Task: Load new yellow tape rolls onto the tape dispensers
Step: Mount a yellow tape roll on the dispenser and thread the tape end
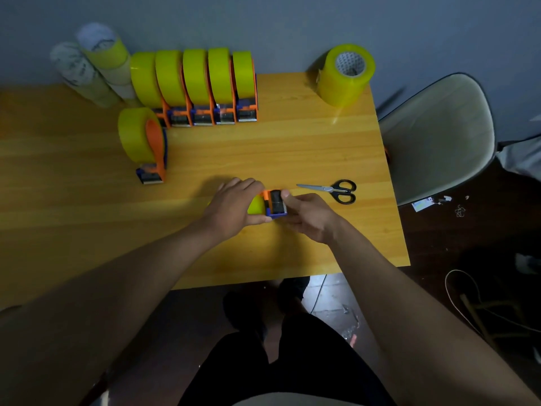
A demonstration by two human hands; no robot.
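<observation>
Orange-and-blue plastic tape dispenser [273,204] with yellow tape roll [256,206], gripped mid-worktop [292,142]: left hand [234,205] curled over roll, right hand [307,215] fingers pinching cutter end. Black-handled scissors [336,190] just beside. Six loaded dispensers [202,86] and stacked yellow rolls [345,74] behind.

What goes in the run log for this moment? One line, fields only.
left hand: grips yellow roll on dispenser | right hand: pinches dispenser's cutter end | scissors: idle on table | stage: loading
</observation>
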